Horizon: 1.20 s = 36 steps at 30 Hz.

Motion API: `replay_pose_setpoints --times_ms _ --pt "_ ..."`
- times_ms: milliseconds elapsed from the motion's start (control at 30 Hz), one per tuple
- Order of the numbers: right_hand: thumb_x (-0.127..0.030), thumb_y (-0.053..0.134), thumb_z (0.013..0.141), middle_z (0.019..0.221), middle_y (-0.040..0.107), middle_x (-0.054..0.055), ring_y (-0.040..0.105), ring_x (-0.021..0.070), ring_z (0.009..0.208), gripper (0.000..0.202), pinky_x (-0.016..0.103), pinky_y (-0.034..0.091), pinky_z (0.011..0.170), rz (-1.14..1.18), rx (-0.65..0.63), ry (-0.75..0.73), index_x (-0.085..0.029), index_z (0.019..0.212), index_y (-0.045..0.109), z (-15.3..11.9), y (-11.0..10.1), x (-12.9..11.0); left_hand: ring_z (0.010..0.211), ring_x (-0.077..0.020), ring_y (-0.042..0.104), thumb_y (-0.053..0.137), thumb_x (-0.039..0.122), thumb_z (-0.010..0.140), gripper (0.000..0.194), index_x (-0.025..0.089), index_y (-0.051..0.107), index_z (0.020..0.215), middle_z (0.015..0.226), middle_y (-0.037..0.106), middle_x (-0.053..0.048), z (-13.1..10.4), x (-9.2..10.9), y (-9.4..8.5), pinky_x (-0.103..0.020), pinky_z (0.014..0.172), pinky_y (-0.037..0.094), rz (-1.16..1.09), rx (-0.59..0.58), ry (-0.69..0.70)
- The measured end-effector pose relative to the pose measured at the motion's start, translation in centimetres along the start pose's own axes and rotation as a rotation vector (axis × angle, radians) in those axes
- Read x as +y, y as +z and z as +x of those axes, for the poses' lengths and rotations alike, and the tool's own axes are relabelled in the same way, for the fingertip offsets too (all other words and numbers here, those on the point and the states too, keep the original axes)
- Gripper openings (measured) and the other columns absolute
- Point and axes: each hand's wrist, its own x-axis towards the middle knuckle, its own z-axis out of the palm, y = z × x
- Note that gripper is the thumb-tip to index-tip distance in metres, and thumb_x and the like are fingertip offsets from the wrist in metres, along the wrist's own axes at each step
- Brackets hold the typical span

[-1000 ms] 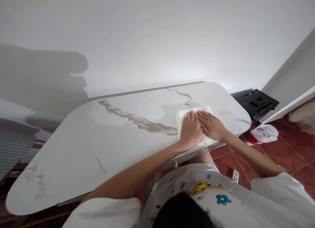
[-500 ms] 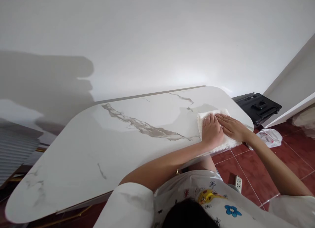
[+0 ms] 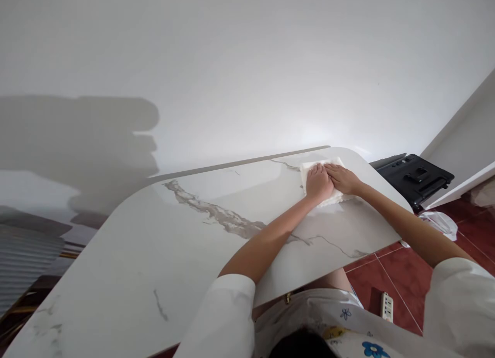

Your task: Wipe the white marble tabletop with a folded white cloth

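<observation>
A white cloth (image 3: 305,172) lies on the white, grey-veined tabletop (image 3: 174,255), towards the table's far right part. My left hand (image 3: 319,183) presses down on the cloth, its fingers together. Beside it my right hand (image 3: 342,178) rests flat on the cloth, fingers stretched out towards the left and touching my left hand. The cloth shows around both hands, and its middle is hidden under them.
A black suitcase (image 3: 413,177) stands past the table's right end, with a white plastic bag (image 3: 441,224) on the red tiled floor (image 3: 402,275). A power strip (image 3: 386,307) lies near my legs. The wall (image 3: 240,79) runs behind the table.
Both hands and the cloth have moved away from the table's near edge, towards the wall and slightly left. The near right part of the tabletop is now uncovered. The view has shifted a little.
</observation>
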Motion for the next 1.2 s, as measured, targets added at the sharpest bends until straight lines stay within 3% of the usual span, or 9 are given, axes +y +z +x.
replay_pose_setpoints --times_ms 133,333,467,600,733,867,1200 --pt "-0.026 0.028 0.093 0.142 0.043 0.009 0.037 0.0245 0.131 0.048 0.046 0.031 0.107 0.003 0.014 -0.030 -0.017 0.139 0.040 3.6 1.1 0.7 0.136 -0.0237 0.029 0.029 0.018 0.091 0.051 -0.001 0.036 0.137 0.145 0.036 -0.017 2.4 -2.5 -0.3 -0.035 0.112 0.021 0.031 0.005 -0.012" --pt "-0.024 0.027 0.093 0.142 0.042 0.013 0.036 0.0228 0.132 0.049 0.041 0.029 0.109 -0.004 -0.007 -0.054 -0.009 0.137 0.041 8.5 1.8 1.3 0.135 -0.0237 0.031 0.029 0.017 0.091 0.048 0.000 0.039 0.134 0.144 0.038 -0.018 5.7 -5.6 -0.4 -0.037 0.111 0.023 0.058 0.037 -0.036" --pt "-0.023 0.028 0.092 0.141 0.044 0.010 0.038 0.0212 0.131 0.048 0.039 0.029 0.108 0.013 0.005 -0.089 -0.012 0.137 0.042 10.4 2.1 2.3 0.133 -0.0250 0.033 0.029 0.018 0.091 0.049 -0.002 0.039 0.135 0.142 0.040 -0.018 7.4 -6.3 0.0 -0.035 0.111 0.023 0.112 0.087 -0.056" --pt "-0.023 0.031 0.091 0.141 0.044 0.010 0.038 0.0218 0.130 0.048 0.040 0.030 0.107 0.021 0.037 -0.089 -0.012 0.136 0.043 11.1 2.5 4.4 0.132 -0.0244 0.034 0.030 0.018 0.090 0.049 -0.001 0.040 0.134 0.142 0.040 -0.018 9.1 -5.7 0.6 -0.035 0.110 0.023 0.140 0.076 -0.039" --pt "-0.024 0.028 0.092 0.141 0.044 0.010 0.037 0.0216 0.131 0.048 0.042 0.029 0.108 0.018 0.053 -0.041 -0.011 0.137 0.041 10.7 2.8 6.3 0.133 -0.0238 0.033 0.030 0.018 0.090 0.049 0.000 0.040 0.134 0.143 0.039 -0.017 10.3 -4.6 1.3 -0.036 0.111 0.023 0.123 0.051 -0.010" --pt "-0.024 0.028 0.091 0.142 0.042 0.011 0.036 0.0232 0.132 0.050 0.044 0.029 0.108 0.002 0.043 -0.021 -0.010 0.137 0.040 9.1 2.4 6.5 0.134 -0.0236 0.031 0.027 0.019 0.091 0.050 -0.001 0.037 0.136 0.144 0.037 -0.017 9.9 -3.5 1.7 -0.036 0.111 0.022 0.122 0.038 0.005" --pt "-0.024 0.028 0.092 0.144 0.039 0.012 0.033 0.0243 0.134 0.051 0.043 0.028 0.109 0.005 0.032 0.018 -0.009 0.139 0.038 1.2 1.1 3.5 0.137 -0.0243 0.026 0.030 0.019 0.090 0.052 0.001 0.034 0.138 0.147 0.032 -0.018 3.2 0.0 1.4 -0.039 0.112 0.022 0.083 -0.025 0.058"
